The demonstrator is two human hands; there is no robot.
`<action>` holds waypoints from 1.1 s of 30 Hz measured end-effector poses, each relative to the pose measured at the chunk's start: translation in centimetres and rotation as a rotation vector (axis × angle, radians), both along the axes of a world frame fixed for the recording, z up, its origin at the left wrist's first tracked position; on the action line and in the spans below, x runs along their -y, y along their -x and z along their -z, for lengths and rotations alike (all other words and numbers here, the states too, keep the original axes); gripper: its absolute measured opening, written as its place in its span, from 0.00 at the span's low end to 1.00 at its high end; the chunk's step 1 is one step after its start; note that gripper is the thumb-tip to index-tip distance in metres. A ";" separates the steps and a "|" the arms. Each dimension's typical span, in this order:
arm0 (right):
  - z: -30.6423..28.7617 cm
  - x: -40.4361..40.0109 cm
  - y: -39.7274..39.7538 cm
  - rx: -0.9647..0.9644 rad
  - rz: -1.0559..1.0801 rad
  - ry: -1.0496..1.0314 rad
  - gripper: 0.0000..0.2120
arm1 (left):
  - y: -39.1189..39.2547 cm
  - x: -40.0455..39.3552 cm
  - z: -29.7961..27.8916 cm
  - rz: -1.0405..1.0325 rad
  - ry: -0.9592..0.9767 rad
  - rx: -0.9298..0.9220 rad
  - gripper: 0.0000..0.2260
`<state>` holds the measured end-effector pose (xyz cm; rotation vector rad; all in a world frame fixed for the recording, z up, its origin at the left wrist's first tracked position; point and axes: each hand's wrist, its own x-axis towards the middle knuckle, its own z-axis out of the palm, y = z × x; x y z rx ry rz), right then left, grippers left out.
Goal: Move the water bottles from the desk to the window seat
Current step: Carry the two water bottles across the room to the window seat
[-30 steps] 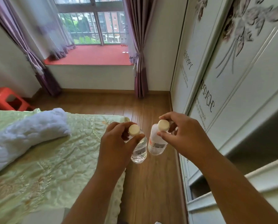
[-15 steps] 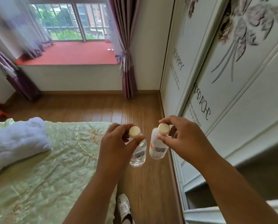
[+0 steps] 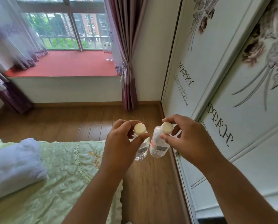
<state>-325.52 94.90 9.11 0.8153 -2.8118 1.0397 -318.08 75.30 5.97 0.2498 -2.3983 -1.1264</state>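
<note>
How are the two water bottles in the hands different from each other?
The left bottle hangs nearly straight down from the left hand, while the right bottle, held by the right hand, tilts, its bottom swinging left. The right bottle shows a label with a red edge; the left bottle's body looks mostly clear. Both have pale caps, are pinched near the top, and hang above the wooden floor.

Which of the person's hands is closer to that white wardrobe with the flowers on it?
Right. The right hand, pinching a bottle by its cap, hangs just beside the wardrobe. The left hand holds its bottle farther off, toward the bed.
</note>
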 end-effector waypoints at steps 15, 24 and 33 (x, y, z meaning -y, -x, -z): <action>2.5 5.5 11.2 0.085 -0.076 0.032 0.22 | 8.6 4.9 1.8 -0.083 0.016 0.082 0.17; 0.3 6.0 23.4 0.054 -0.190 0.069 0.23 | 19.1 4.0 -0.4 -0.212 0.089 0.053 0.22; -0.4 6.9 31.3 0.012 -0.293 0.055 0.22 | 25.5 3.3 -0.7 -0.313 0.052 -0.040 0.19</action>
